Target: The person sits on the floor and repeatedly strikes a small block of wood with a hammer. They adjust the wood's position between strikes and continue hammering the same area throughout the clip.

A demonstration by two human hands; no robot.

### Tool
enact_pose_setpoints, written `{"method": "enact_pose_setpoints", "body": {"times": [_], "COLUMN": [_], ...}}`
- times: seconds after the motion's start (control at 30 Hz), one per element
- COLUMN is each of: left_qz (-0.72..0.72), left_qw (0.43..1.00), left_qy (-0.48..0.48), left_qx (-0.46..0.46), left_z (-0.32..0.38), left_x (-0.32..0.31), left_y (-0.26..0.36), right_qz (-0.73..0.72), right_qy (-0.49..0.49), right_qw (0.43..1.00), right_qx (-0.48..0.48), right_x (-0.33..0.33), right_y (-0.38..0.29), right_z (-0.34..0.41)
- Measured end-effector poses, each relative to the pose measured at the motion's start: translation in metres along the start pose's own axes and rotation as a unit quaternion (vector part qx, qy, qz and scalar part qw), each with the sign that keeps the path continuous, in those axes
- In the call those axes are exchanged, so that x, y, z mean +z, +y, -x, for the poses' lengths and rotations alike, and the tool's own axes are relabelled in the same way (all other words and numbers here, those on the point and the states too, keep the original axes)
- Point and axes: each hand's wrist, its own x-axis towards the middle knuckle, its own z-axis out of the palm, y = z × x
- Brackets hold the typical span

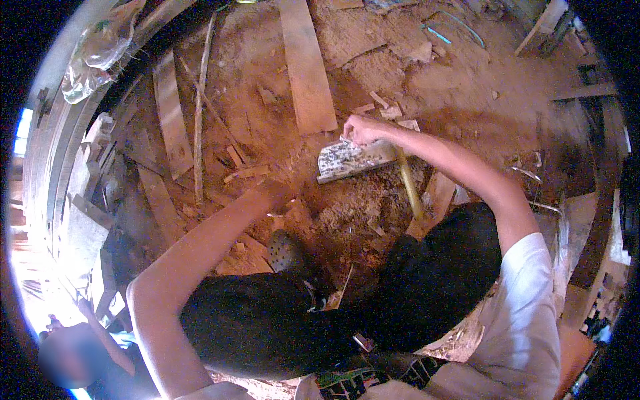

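My right hand [362, 131] is at the upper rim of a pale, dark-speckled scoop [345, 161], which looks like a dustpan, with its fingers closed on that rim. A yellow stick [410, 185] runs from beside the scoop toward my knee; whether they are joined is unclear. Low over the dirt, left of the scoop, is my left hand [281, 196]. It is shadowed and blurred, so its fingers are hard to make out. A small pale edge shows just below it. Loose reddish dirt and wood chips [345, 217] lie between scoop and knees.
A wide plank [310, 75] lies beyond the scoop. More boards [172, 115] and a thin pole [200, 110] lie left. A perforated shoe [285, 250] shows between my legs. Stacked timber [75, 210] and another person [107, 345] are at far left. A blue-green strip [440, 35] lies far right.
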Motion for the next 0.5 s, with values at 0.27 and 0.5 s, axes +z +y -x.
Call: {"method": "enact_pose_setpoints", "body": {"times": [0.27, 0.5], "left_qz": [-0.039, -0.033], "left_qw": [0.996, 0.996], "left_qy": [-0.073, -0.080], "left_qx": [-0.015, -0.030], "left_z": [0.002, 0.001], "left_x": [-0.019, -0.036], "left_y": [-0.002, 0.006], "right_qz": [0.288, 0.269], "right_qy": [0.024, 0.005], "right_qw": [0.955, 0.949], "right_qx": [-0.066, -0.162], "right_x": [0.002, -0.004], "right_y": [0.006, 0.001], "right_z": [0.021, 0.071]}}
